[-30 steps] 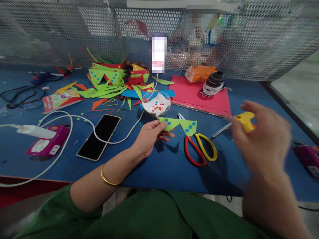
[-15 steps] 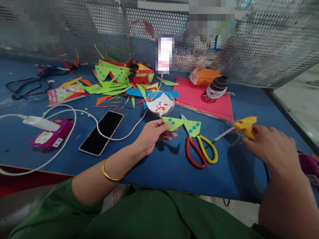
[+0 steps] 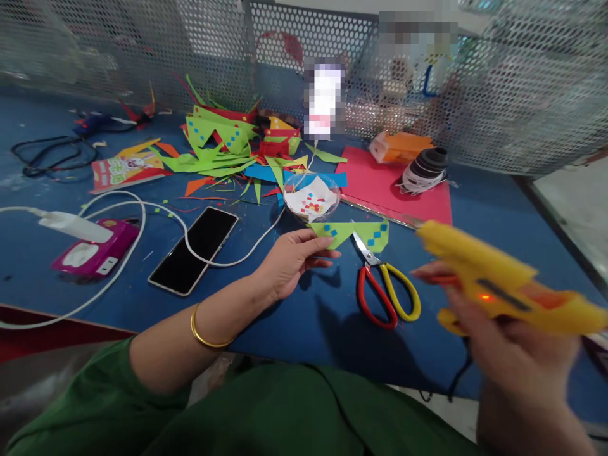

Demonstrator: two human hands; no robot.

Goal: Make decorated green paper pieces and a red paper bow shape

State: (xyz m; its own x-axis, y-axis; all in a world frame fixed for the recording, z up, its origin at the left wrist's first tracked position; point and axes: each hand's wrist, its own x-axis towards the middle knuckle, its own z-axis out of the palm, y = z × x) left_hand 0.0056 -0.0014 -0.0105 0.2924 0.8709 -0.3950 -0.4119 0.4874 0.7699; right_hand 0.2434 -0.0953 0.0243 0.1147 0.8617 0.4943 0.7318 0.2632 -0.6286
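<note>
Between the thumb and fingers of my left hand point(image 3: 294, 263) is a green paper cutout point(image 3: 370, 235) dotted with blue squares, held up above the table. My right hand point(image 3: 503, 354) grips a yellow hot glue gun point(image 3: 503, 278) by its handle, and a small orange light glows on its side. The gun's nozzle points left, toward the cutout but apart from it. Below the cutout lie scissors point(image 3: 377, 278) with one red and one yellow handle. A clear bowl point(image 3: 291, 206) with white paper and small coloured bits stands just behind my left hand.
A black phone point(image 3: 194, 250) lies left under a white cable, near a purple power socket point(image 3: 99, 250). Green paper pieces point(image 3: 218, 136) and scraps pile up behind. Red sheets point(image 3: 394, 190) carry a black spool point(image 3: 427, 170) and an orange box point(image 3: 401, 147). A lit phone point(image 3: 325, 98) leans at the mesh.
My right hand has lifted the glue gun and swung it left, closer to the cutout. In my left hand the green cutout is slightly turned, now more level.
</note>
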